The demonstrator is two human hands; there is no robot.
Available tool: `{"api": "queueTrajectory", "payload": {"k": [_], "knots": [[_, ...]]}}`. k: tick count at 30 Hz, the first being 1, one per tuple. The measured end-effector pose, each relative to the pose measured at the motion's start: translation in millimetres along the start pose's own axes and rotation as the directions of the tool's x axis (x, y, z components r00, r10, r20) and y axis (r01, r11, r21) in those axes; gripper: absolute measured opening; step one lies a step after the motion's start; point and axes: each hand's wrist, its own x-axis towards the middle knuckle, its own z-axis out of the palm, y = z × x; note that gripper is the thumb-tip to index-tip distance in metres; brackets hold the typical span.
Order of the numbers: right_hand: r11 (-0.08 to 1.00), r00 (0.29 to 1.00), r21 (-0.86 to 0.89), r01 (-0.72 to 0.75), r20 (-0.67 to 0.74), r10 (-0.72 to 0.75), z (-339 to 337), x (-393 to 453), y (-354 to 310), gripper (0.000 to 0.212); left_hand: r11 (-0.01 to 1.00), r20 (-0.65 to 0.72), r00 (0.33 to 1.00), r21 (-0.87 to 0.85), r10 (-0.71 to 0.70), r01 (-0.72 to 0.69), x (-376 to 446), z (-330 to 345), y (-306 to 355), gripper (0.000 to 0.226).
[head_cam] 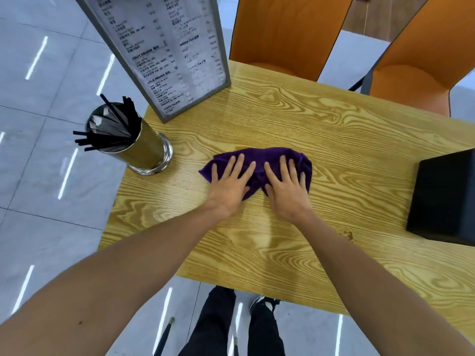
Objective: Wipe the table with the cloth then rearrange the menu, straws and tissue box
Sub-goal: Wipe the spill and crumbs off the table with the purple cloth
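Note:
A purple cloth (259,156) lies bunched in the middle of the wood-grain table (334,140). My left hand (228,183) and my right hand (286,186) press flat on it side by side, fingers spread. A grey-framed standing menu (164,52) stands at the far left corner. A metal cup of black and wrapped straws (128,140) stands on the left edge, left of the cloth. A black tissue box (444,199) sits at the right edge.
Two orange chairs (288,34) stand at the far side of the table. A small brown stain (348,235) marks the wood near the box. Grey tiled floor surrounds the table; my legs and shoes show below the near edge.

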Motion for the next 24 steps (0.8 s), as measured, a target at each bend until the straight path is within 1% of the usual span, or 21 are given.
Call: {"api": "queueTrajectory", "payload": {"k": [2, 6, 11, 14, 18, 22, 24], "knots": [[1.0, 1.0, 0.02, 0.002, -0.009, -0.002, -6.8, 20.7, 4.2, 0.06, 1.0, 0.024, 1.0, 0.008, 0.006, -0.006, 19.4, -12.6, -2.7, 0.067], [0.998, 0.999, 0.06, 0.036, -0.012, -0.035, -13.9, 41.8, 14.6, 0.06, 0.998, 0.003, 1.0, 0.048, 0.029, -0.029, 37.6, -24.8, -5.9, 0.068], [0.993, 0.997, 0.101, 0.062, -0.051, -0.057, -11.3, 31.5, 15.3, 0.058, 0.999, -0.046, 0.998, -0.018, 0.047, -0.047, 27.5, -24.7, -5.6, 0.065], [0.989, 0.994, 0.119, 0.091, -0.076, -0.082, -2.0, 11.0, 14.8, 0.056, 0.998, -0.1, 0.994, -0.026, 0.048, -0.051, 7.6, -14.8, -2.5, 0.061], [0.988, 0.992, 0.122, 0.098, -0.086, -0.088, 20.3, -36.2, 9.6, 0.053, 0.999, -0.161, 0.986, -0.027, 0.035, -0.039, -42.5, 15.4, 5.2, 0.055], [0.987, 0.992, 0.118, 0.113, -0.075, -0.104, 38.0, -84.1, 1.4, 0.049, 0.998, -0.157, 0.987, -0.041, 0.032, -0.038, -91.6, 42.8, 14.5, 0.051], [0.986, 0.992, 0.116, 0.117, -0.058, -0.111, 43.3, -104.5, -1.8, 0.049, 0.999, -0.138, 0.99, -0.028, 0.032, -0.036, -110.3, 51.2, 20.0, 0.055]]}}
